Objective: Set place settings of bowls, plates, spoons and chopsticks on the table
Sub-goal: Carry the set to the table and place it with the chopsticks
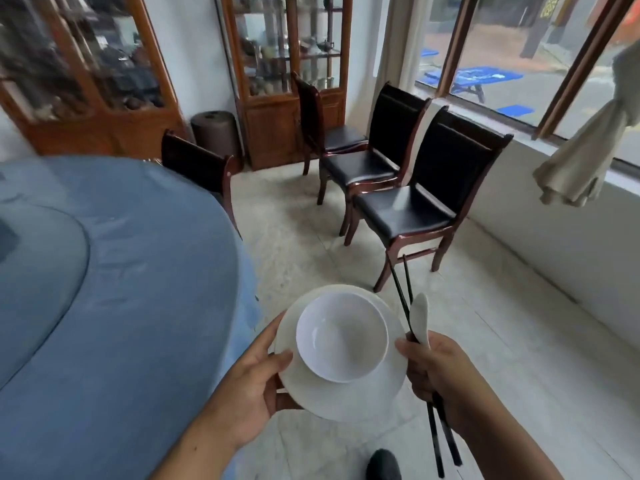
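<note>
Bowl (341,341) on plate (349,396), left hand (249,386) gripping rim; right hand (440,368) clutching chopsticks (401,292), spoon (420,317).

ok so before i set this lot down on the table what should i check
1. Grip: left hand holds the plate rim, ok.
2. Load: bowl upright on the plate, ok.
3. Utensils: right hand holds chopsticks and spoon together, ok.
4. Position: plate over the table, not ok; it hangs over the floor beside it.
5. Support under the plate: cannot tell, hidden.
</note>
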